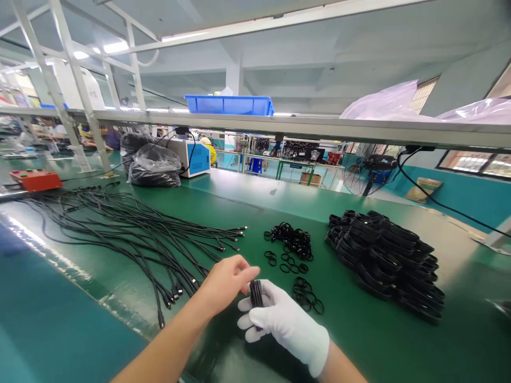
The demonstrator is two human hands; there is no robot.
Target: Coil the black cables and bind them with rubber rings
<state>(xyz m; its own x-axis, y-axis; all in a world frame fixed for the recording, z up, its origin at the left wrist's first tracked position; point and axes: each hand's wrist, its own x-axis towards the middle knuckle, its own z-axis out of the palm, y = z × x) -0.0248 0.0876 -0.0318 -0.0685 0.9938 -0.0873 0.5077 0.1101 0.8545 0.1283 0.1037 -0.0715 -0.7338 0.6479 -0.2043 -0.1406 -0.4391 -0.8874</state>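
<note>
My right hand (279,319), in a white glove, grips a small coil of black cable (256,295) between thumb and fingers. At the coil's upper end is my bare left hand (229,279), its fingers curled in close; what they pinch, if anything, is hidden. Loose black cables (159,234) with metal-tipped connectors spread over the left of the bench. Just beyond my hands lie small black rings (293,260), some scattered and others heaped (291,238). On the right rises a pile of coiled black cables (379,250).
The green bench (255,207) runs under an overhead shelf (303,125) bearing a blue bin (229,105). Black plastic bags (154,165) sit by a blue-and-white machine (198,158). A red control box (35,180) is far left; a fan (369,173) stands beyond the bench.
</note>
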